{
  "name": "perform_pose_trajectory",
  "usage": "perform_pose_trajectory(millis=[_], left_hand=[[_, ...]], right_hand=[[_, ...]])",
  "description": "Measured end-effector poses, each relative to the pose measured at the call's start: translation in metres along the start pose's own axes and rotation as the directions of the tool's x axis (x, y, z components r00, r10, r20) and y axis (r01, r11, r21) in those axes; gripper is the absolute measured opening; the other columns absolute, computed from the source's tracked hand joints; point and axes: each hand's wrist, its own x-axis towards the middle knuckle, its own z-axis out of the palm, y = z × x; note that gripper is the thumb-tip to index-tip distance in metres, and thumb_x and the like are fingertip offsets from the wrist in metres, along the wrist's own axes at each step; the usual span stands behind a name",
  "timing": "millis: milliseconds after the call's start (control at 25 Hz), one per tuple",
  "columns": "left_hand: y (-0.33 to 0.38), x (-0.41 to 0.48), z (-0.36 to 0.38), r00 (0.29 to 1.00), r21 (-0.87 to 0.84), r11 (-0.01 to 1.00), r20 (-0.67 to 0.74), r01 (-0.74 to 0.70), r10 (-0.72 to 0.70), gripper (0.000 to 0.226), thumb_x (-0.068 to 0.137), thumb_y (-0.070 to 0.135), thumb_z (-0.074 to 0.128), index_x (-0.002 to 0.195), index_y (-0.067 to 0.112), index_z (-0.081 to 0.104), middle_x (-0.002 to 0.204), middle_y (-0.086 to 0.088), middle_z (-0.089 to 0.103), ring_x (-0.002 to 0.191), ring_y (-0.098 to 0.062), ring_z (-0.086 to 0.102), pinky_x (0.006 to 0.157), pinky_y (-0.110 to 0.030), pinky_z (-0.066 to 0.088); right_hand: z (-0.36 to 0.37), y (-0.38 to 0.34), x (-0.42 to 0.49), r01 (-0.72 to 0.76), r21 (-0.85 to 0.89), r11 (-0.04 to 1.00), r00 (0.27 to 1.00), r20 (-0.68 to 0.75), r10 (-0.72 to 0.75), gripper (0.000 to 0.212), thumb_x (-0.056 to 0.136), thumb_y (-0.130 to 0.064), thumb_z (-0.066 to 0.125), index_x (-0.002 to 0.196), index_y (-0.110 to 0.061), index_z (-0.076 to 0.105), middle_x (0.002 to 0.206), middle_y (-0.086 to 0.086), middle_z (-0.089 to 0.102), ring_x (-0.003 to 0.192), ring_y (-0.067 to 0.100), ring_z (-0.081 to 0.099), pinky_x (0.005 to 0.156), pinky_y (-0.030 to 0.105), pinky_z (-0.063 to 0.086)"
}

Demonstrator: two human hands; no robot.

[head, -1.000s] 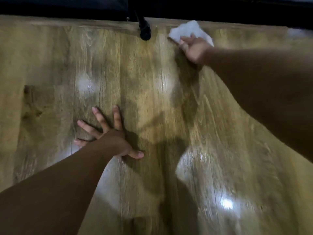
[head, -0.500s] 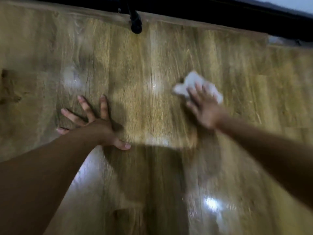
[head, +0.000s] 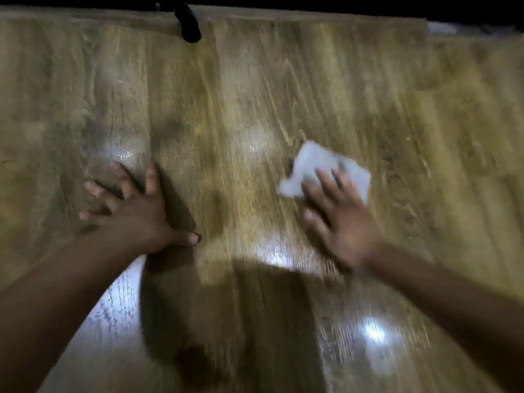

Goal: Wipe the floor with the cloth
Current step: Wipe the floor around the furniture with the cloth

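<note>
The right hand (head: 340, 222) pressed the cloth (head: 314, 163) on the floor (head: 255, 95) at 3 o'clock, its grip spread flat. The left hand (head: 136, 214), also spread, leaned at 9 o'clock. Wiping seemed midway, and much of the floor was probably left.

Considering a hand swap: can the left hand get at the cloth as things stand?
Probably yes: the left hand rests flat, holding nothing, and only bare floor separates it from the cloth, which the right hand presses.
</note>
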Motion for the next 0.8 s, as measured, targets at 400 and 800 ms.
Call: perform_pose_trajectory(millis=[400, 800], left_hand=[[0.072, 0.021, 0.007, 0.991, 0.171, 0.984, 0.107, 0.056, -0.075, 0.170, 0.050, 0.047, 0.095, 0.126, 0.039, -0.057, 0.132, -0.032, -0.059, 0.131, -0.066, -0.032, 0.108, -0.078, 0.007], [0.079, 0.019, 0.002, 0.985, 0.168, 0.980, 0.117, 0.109, -0.130, 0.169, 0.051, 0.044, 0.096, 0.120, 0.038, -0.059, 0.133, -0.032, -0.057, 0.131, -0.067, -0.029, 0.110, -0.077, 0.008]], right_hand=[[0.052, -0.029, -0.113, 0.011, 0.067, 0.998, 0.995, -0.097, -0.005, 0.060, 0.097, -0.061, 0.017, 0.143, -0.028, 0.037, 0.160, 0.006, 0.021, 0.150, 0.026, 0.003, 0.115, 0.053, 0.015], [-0.102, 0.079, 0.271, -0.222, 0.183, 0.958, 0.974, 0.010, 0.224, 0.060, 0.096, -0.061, 0.015, 0.137, -0.029, 0.046, 0.140, 0.005, 0.048, 0.132, 0.030, 0.044, 0.106, 0.040, 0.038]])
